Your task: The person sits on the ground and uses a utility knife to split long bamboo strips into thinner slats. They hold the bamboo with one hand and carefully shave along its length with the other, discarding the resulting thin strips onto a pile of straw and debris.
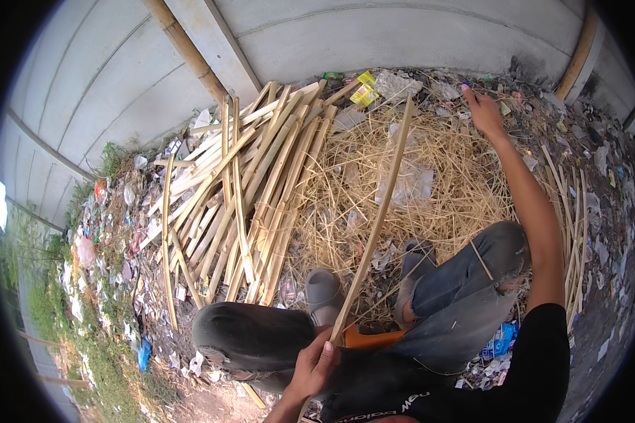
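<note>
Head view: left hand [316,363] fingers clamp the long pale bamboo strip [374,222]; right hand [483,111], fingers loosely apart, reaches far into straw-like shavings [430,176].

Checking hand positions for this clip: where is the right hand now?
The right hand reaches far forward at the head view's upper right, over littered ground beyond the straw pile.

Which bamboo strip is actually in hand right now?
The long bamboo strip rising from the left hand across the straw; the other strips lie loose in the pile, untouched.
</note>
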The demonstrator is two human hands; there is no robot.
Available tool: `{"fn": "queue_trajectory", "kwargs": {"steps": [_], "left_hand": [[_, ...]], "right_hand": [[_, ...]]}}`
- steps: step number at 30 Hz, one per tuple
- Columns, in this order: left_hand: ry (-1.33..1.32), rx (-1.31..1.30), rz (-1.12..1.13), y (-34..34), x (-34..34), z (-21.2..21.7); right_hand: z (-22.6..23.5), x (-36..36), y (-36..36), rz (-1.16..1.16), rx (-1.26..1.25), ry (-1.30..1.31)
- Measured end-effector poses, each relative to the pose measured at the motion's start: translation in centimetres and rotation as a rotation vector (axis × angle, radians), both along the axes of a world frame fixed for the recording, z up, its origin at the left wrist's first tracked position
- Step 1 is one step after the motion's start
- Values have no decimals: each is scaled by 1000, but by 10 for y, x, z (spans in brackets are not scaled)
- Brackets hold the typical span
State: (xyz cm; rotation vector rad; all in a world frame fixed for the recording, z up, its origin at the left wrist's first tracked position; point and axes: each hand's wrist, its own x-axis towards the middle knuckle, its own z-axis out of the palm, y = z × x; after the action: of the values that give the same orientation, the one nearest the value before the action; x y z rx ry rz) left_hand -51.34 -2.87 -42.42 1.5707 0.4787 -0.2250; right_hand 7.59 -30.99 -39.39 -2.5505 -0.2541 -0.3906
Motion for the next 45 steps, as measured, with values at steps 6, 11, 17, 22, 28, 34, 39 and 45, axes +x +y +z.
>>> {"fn": "queue_trajectory", "kwargs": {"steps": [6, 11, 17, 22, 28, 34, 39, 45], "left_hand": [[-172, -151, 170, 16, 75, 0], [-252, -192, 235, 19, 114, 16], [-262, -160, 341, 18, 141, 40], [-264, -150, 351, 23, 144, 41], [-219, -100, 331, 27, 145, 32], [-204, -34, 82, 1, 102, 32], [-234, -150, 120, 13, 113, 15], [-196, -281, 258, 21, 139, 38]], "right_hand": [[38, -116, 116, 640, 118, -11], [46, -198, 156, 998, -81, 159], [34, -239, 164, 1192, -58, 219], [30, -257, 170, 1242, -6, 162], [33, -241, 178, 1217, -198, 92], [41, -88, 144, 487, 65, 23], [24, -157, 145, 785, 25, 161], [25, -242, 166, 1197, -25, 116]]}}
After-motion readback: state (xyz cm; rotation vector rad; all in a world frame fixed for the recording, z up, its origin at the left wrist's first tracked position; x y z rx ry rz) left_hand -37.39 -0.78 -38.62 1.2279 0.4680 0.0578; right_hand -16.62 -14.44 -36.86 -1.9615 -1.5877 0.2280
